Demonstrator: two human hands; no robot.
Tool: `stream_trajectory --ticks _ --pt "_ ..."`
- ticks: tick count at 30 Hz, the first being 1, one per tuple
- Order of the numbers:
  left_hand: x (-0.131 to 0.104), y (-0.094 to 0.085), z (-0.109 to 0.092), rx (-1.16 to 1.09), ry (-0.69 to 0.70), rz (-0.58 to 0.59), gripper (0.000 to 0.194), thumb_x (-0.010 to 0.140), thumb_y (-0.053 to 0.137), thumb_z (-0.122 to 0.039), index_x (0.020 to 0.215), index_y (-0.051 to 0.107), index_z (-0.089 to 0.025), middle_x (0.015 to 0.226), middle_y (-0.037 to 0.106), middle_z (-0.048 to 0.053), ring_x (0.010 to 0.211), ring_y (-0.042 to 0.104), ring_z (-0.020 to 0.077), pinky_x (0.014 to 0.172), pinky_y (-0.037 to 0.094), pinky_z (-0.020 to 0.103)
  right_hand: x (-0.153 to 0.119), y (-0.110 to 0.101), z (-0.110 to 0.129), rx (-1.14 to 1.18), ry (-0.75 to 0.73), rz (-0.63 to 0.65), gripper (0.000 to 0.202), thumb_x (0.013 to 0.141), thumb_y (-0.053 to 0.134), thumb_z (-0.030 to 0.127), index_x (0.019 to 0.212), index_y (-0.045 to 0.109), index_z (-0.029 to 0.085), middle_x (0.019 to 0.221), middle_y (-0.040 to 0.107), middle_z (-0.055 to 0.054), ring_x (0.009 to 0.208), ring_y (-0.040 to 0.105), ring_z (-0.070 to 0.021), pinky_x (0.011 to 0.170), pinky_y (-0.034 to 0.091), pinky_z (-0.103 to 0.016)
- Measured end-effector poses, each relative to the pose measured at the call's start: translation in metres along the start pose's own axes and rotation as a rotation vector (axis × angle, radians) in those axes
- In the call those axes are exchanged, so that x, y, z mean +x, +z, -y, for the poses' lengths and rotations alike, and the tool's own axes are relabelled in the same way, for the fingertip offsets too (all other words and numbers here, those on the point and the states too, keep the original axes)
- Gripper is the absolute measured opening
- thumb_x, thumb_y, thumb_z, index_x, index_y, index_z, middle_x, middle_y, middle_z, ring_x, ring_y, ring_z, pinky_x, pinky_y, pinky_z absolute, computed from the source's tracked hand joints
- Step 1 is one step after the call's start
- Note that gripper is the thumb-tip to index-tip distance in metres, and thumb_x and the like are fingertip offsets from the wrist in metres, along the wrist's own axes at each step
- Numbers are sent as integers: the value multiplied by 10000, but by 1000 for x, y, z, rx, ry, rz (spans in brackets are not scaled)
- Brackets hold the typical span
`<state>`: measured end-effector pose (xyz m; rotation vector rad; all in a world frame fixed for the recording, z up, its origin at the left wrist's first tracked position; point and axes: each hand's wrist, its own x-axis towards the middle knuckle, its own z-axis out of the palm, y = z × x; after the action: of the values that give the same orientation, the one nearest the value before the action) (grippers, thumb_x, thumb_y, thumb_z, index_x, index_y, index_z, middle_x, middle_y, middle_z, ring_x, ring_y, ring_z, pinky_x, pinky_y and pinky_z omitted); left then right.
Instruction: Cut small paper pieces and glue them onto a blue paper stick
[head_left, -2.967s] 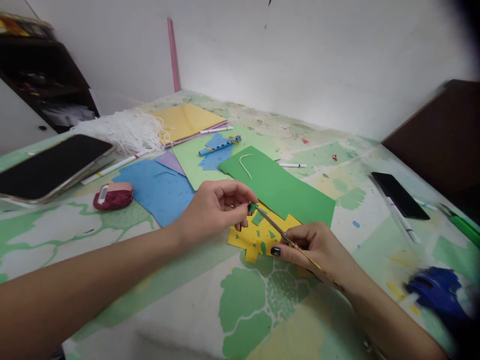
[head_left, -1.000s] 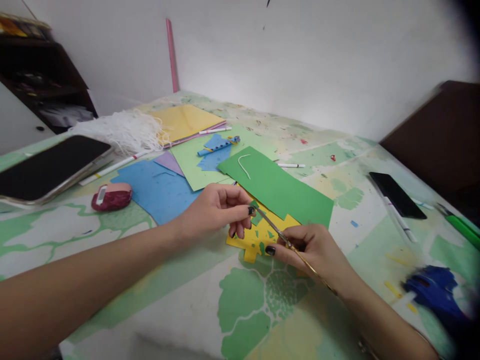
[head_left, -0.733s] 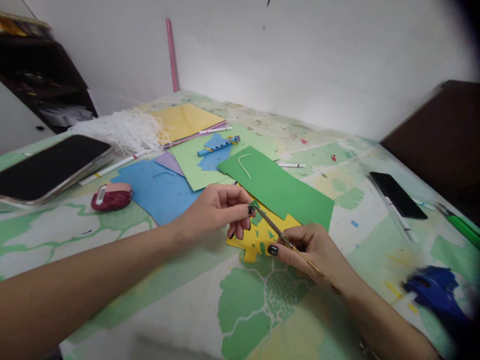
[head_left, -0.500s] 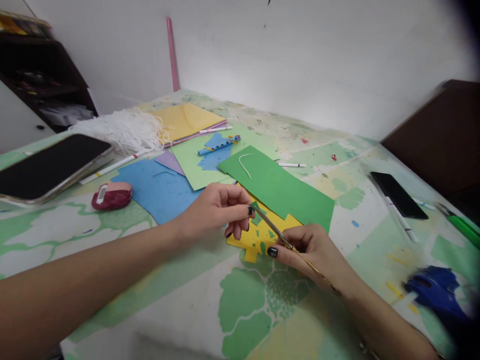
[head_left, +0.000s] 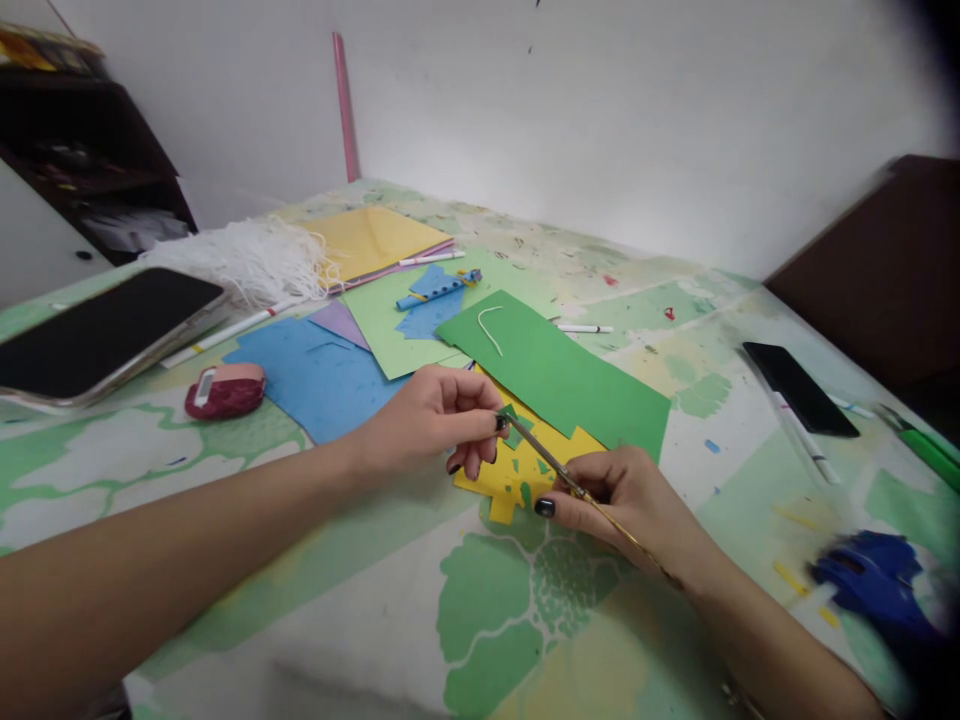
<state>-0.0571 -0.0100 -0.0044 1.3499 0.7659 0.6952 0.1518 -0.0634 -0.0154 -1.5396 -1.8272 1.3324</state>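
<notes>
My left hand point(head_left: 439, 415) pinches a small piece of green paper point(head_left: 511, 412) between thumb and fingertips. My right hand point(head_left: 637, 500) is wrapped round a pair of gold-handled scissors point(head_left: 544, 452), their tips touching or very close to that piece. Beneath both hands lies a notched yellow paper point(head_left: 480, 480), strewn with little green scraps point(head_left: 525, 492). Just beyond it rests a larger green sheet point(head_left: 570, 380) with a curved white string point(head_left: 489, 335) on top. Part of the held piece is hidden by my left fingers.
Blue paper point(head_left: 315, 385) and a maroon case point(head_left: 226, 390) lie to the left, near a tablet-like black device point(head_left: 112, 325) and white strings point(head_left: 240, 260). A rolled blue paper tube point(head_left: 439, 290) sits beyond. On the right are a black phone point(head_left: 799, 390), a green-handled tool point(head_left: 930, 455) and a dark blue object point(head_left: 870, 580).
Both hands stay almost where they were, still holding the green piece and the scissors. Only a very slight shift of the view shows.
</notes>
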Motion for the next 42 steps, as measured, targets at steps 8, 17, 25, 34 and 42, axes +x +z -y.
stream_trajectory --ticks 8,17,25,34,42 --pt "1 -2 0 -20 -49 20 92 759 563 -147 672 537 -130 493 596 -24 376 529 49 349 361 109 -1 -3 -1 -35 -37 18 451 711 628 468 503 363 167 501 253 61 471 201 -51 419 127 -226" --pt "1 -9 0 17 -71 128 77 747 561 -130 671 548 -140 484 605 -19 385 545 66 355 371 124 -1 -8 -3 -25 -9 80 421 656 688 456 516 428 155 509 270 58 474 222 -55 416 138 -223" --pt "2 -11 0 7 -88 161 71 752 561 -137 682 554 -141 487 610 -17 384 544 63 353 372 118 -1 -9 -3 -25 -12 94 399 666 687 441 531 447 151 510 269 59 477 218 -56 418 137 -225" --pt "2 -11 1 -43 -75 123 65 756 562 -155 693 565 -137 494 612 -6 398 556 69 355 363 122 -1 -7 -4 -23 -22 69 427 705 635 478 525 412 161 507 257 61 468 211 -53 411 129 -222" --pt "2 -12 0 3 -95 131 91 750 558 -145 660 544 -147 467 592 -23 374 522 57 342 325 117 0 -6 -5 4 -31 94 413 689 674 438 530 417 157 518 261 61 479 208 -54 424 130 -230"
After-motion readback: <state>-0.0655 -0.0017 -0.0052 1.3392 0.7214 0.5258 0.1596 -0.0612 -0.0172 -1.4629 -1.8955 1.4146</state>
